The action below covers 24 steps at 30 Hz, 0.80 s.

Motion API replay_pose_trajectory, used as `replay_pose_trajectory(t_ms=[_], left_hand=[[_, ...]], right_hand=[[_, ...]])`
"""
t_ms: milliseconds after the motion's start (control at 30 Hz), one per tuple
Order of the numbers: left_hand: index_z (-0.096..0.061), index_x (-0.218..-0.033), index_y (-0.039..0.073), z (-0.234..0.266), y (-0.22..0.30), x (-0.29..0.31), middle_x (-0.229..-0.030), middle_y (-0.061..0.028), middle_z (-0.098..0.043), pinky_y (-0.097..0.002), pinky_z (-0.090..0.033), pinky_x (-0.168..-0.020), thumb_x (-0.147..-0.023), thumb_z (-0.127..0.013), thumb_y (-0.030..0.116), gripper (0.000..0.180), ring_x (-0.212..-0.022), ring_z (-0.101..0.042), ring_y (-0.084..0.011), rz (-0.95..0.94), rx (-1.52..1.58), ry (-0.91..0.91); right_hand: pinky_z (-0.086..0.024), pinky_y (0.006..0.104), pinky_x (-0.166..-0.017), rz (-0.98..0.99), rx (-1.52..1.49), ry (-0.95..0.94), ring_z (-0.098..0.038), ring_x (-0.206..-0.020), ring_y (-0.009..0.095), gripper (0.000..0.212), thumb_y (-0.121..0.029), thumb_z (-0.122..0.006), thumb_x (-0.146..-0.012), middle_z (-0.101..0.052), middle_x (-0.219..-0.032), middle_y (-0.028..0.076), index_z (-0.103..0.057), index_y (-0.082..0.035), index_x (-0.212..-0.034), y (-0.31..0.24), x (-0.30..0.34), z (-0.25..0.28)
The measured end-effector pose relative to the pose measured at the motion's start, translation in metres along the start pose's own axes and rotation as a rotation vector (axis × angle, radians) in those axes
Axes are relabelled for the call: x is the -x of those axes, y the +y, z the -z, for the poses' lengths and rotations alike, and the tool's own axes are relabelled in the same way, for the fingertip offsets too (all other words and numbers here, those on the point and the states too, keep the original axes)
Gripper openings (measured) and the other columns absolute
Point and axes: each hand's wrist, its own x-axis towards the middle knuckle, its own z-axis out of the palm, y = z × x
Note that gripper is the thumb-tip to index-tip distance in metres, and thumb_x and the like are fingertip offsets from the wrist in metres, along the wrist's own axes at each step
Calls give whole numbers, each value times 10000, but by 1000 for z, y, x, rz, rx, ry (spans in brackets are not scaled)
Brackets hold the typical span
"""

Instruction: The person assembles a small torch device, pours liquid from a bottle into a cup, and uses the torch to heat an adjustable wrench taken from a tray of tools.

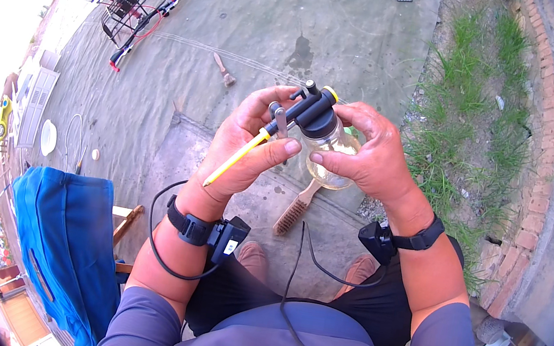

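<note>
Both hands are raised in front of me on a sprayer with a black head (316, 118), a clear jar (330, 178) below it and a yellow tube (237, 157) pointing down to the left. My right hand (373, 151) is closed round the jar, thumb across its front. Pale liquid seems to show through the jar wall. With fingers behind and thumb in front, my left hand (250, 137) grips the head beside a small grey metal lever (280, 122). Beneath the jar, a wooden-handled wire brush (295, 211) lies on the ground.
A bicycle (129, 14) stands at the far left. Ahead lies a paintbrush (223, 70) on the green ground sheet (354, 28). Blue cloth (69, 243) hangs at my left, near a white bowl (48, 137). Grass (474, 102) and a brick edging (541, 160) run along the right.
</note>
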Motion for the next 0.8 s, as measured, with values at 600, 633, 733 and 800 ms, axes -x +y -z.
replay_pose_trajectory(t_ms=[600, 633, 733, 800], left_hand=[[-290, -1437, -72, -17, -27, -3, -1386, -202, -473, -410, -357, -1111, -703, -896, 295, 1020, -1300, -467, -273, 156, -107, -63], [-259, -1445, -72, -19, -26, -4, -1365, -173, -467, -388, -376, -1091, -701, -897, 252, 1032, -1269, -476, -243, 178, -100, -49], [-249, -1455, -53, -20, -39, -3, -1340, -147, -476, -383, -397, -1066, -710, -886, 217, 1016, -1253, -481, -229, 201, 272, -8], [-277, -1458, -16, -27, -41, -1, -1350, -128, -478, -386, -409, -1057, -694, -890, 303, 1031, -1259, -487, -225, 210, 378, 8]], right_hand=[[-453, 298, -962, -273, -633, 41, -593, -1056, 132, 452, -142, -765, -858, -666, -1139, 70, -600, 10, -1252, 7, -1, 1], [-449, 295, -966, -272, -671, 39, -593, -1060, 133, 442, -143, -756, -867, -665, -1138, 68, -599, 8, -1252, 7, -1, 2], [-440, 291, -977, -253, -824, 31, -597, -1078, 140, 419, -142, -739, -881, -668, -1134, 67, -593, 2, -1247, 0, -3, -2], [-439, 295, -983, -249, -842, 14, -598, -1090, 144, 464, -168, -750, -874, -656, -1166, 71, -569, 2, -1266, -1, -4, -1]])
